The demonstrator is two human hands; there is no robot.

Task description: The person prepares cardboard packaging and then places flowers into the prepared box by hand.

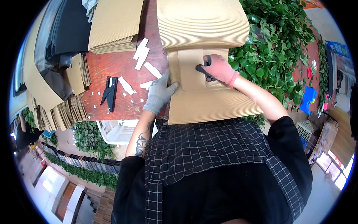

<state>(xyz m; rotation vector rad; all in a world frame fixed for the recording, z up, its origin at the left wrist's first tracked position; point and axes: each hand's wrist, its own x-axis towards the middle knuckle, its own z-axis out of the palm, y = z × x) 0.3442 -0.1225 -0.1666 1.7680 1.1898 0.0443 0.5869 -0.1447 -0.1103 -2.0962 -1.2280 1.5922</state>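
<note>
A large tan corrugated cardboard sheet lies before me at the table's front edge, its far part curling up in a ribbed roll. On its middle lies a smooth tan cardboard panel. My left hand, in a grey glove, rests at the sheet's left edge with thumb and fingers apart, the thumb reaching over the cardboard. My right hand, in a pink glove with dark palm and fingertips, is curled over the panel's right side. Anything inside its fingers is hidden.
On the red table, a black stapler lies left of several white paper strips. Stacked cardboard and black sheets stand at far left. Leafy green stems heap on the right, near a blue plastic object.
</note>
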